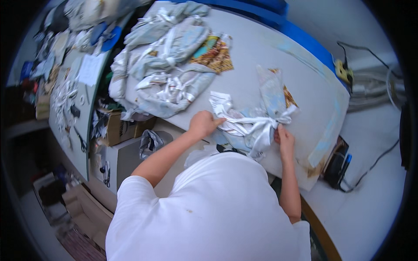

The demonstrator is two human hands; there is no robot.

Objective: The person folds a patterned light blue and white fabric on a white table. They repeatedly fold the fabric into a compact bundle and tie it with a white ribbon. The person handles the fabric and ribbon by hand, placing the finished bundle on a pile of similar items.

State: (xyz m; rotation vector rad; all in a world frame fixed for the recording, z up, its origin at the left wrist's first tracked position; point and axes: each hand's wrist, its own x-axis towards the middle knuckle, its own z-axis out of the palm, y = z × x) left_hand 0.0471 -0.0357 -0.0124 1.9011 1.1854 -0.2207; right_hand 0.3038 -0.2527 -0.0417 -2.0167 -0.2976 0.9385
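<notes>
Before me on the white table (241, 84) lies a loose bundle of pale blue and white fabric (272, 94), with a white cloth strip (248, 120) knotted around it. My left hand (203, 124) grips the strip's left stretch, thumb pointing right. At the knot on the right side, my right hand (285, 140) pinches the cloth between thumb and fingers. A striped white cloth end (220, 101) sticks out beyond my left hand. Gold-patterned fabric (290, 98) peeks out of the bundle's far right side. The bundle's near edge is partly hidden by my body.
Several similar tied fabric bundles (176, 42) lie at the table's far left, with gold and teal patterned cloth (215, 53) beside them. On a side table (73, 114) are scissors (80, 140), paper (91, 68) and white scraps. A cardboard box (119, 127) and a lined bin (151, 143) stand between the tables.
</notes>
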